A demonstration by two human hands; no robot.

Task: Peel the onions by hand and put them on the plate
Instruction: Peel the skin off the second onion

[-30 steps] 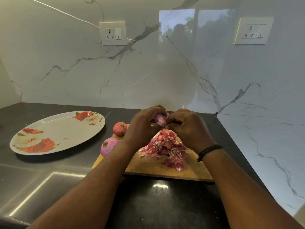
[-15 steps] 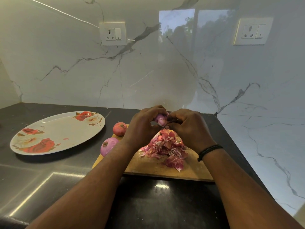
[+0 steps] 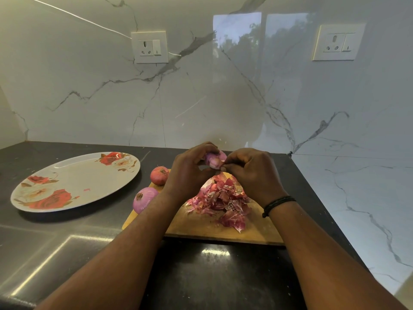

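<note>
Onions first: beside the oval rose-patterned plate (image 3: pixel 73 182) lying near the dark desk's left edge, a red unpeeled onion (image 3: pixel 159 175) and a purple peeled onion (image 3: pixel 144 199) are sitting at the wooden board's (image 3: pixel 223 233) left edge. Above the pile of red skins (image 3: pixel 221 200), the left hand (image 3: pixel 190 173) is gripping a small pale-purple onion (image 3: pixel 214 159) while the right hand (image 3: pixel 252 173) is pinching its skin.

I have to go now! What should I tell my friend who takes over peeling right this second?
Left hand grips a small onion above the cutting board; right hand pinches at its skin.
Two more onions wait by the board's left end: a pale purple one and a reddish one that looks unpeeled.
A heap of peels lies on the board.
The flowered plate holds no onions yet.
Left: finish this onion, peel what still needs it, put all three on the plate.
</note>
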